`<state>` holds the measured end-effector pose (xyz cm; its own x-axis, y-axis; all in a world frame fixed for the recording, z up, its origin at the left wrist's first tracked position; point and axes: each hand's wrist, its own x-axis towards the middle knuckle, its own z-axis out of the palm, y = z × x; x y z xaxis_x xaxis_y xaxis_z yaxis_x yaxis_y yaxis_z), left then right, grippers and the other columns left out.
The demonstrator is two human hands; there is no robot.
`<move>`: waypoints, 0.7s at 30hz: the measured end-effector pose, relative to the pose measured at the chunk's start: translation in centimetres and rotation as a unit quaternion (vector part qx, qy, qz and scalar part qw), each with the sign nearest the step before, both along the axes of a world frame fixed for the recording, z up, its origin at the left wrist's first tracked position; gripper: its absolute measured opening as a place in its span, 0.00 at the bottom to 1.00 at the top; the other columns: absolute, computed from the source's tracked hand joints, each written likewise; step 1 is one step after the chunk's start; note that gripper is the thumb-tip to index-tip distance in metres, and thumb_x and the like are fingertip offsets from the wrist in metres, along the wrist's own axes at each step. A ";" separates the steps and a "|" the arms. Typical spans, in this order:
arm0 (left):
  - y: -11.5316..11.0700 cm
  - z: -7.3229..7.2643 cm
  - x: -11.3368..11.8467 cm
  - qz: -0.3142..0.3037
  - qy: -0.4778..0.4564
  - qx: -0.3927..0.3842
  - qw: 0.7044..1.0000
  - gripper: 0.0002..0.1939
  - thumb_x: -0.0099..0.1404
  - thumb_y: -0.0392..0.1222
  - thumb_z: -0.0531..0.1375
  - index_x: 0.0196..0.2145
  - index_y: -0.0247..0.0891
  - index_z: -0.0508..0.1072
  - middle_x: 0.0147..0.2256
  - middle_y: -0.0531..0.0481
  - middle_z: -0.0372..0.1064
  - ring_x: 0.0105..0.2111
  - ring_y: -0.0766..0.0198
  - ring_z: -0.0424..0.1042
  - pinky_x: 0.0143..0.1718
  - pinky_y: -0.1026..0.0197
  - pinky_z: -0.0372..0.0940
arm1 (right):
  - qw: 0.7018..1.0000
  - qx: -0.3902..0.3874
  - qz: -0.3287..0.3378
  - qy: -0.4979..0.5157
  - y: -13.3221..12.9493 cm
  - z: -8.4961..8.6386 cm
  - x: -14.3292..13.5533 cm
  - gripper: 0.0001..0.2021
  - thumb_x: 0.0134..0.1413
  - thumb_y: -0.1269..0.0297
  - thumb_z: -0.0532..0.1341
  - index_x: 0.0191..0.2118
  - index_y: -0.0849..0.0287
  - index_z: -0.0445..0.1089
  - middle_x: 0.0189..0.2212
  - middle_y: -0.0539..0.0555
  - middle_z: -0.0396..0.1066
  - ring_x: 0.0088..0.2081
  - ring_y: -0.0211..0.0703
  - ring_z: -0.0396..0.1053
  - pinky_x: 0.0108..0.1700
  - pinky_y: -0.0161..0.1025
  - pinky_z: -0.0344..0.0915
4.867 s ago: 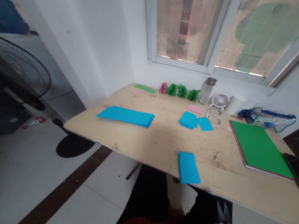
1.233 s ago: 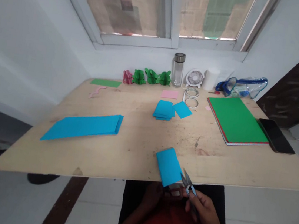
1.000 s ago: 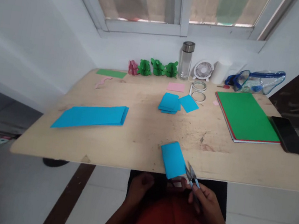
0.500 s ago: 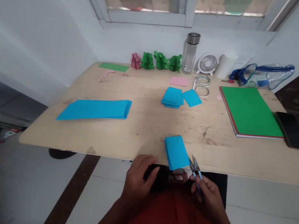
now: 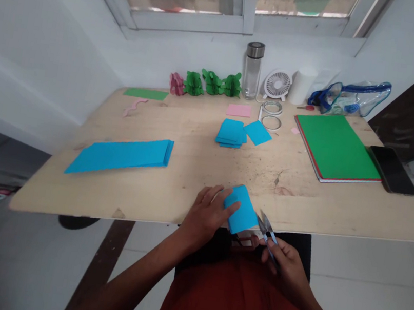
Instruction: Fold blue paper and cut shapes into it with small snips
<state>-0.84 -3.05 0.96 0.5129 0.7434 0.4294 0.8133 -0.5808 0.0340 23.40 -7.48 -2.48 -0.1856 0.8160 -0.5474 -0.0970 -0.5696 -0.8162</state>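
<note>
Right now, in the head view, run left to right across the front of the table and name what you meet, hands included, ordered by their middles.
Long blue paper sheets → left hand → small blue paper stack touched by that hand → thread snips → right hand holding them → green-topped paper stack → black smartphone.

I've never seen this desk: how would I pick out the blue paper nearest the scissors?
Start with the wooden table and look along its near edge. There lies the blue paper, with the left hand over its left side and the scissors by its right corner. Unlike the long blue sheets and small blue squares, it has a hand on it.
</note>
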 end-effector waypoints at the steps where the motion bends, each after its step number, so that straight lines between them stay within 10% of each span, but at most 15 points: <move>1: 0.1 0.0 0.1 -0.004 0.004 0.002 1.000 0.18 0.66 0.32 0.49 0.50 0.42 0.69 0.52 0.40 0.63 0.53 0.52 0.59 0.51 0.46 0.58 | 1.000 -0.002 0.001 0.001 0.0 0.0 0.1 0.21 0.48 0.44 0.62 0.30 0.62 0.74 0.19 0.49 0.66 0.16 0.28 0.50 0.20 0.33 0.44; 10: 0.4 -0.6 1.7 -0.049 -0.007 0.014 0.999 0.09 0.65 0.34 0.53 0.40 0.40 0.72 0.44 0.45 0.69 0.47 0.55 0.64 0.51 0.48 0.58 | 1.000 0.002 0.000 0.001 0.0 0.5 0.3 0.22 0.48 0.44 0.62 0.31 0.62 0.74 0.19 0.49 0.66 0.16 0.28 0.49 0.19 0.31 0.44; 21: 0.6 -0.8 1.7 0.009 -0.171 -0.169 0.971 0.09 0.63 0.36 0.54 0.40 0.37 0.71 0.41 0.45 0.69 0.42 0.58 0.66 0.44 0.54 0.63 | 0.999 -0.032 -0.011 0.026 0.1 1.0 0.0 0.21 0.47 0.45 0.63 0.25 0.62 0.70 0.16 0.47 0.64 0.14 0.26 0.47 0.17 0.31 0.41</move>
<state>0.90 -2.44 0.17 0.3688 0.8789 0.3026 0.7303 -0.4754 0.4906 23.39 -7.43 -1.45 -0.1971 0.7835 -0.5893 -0.1522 -0.6182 -0.7711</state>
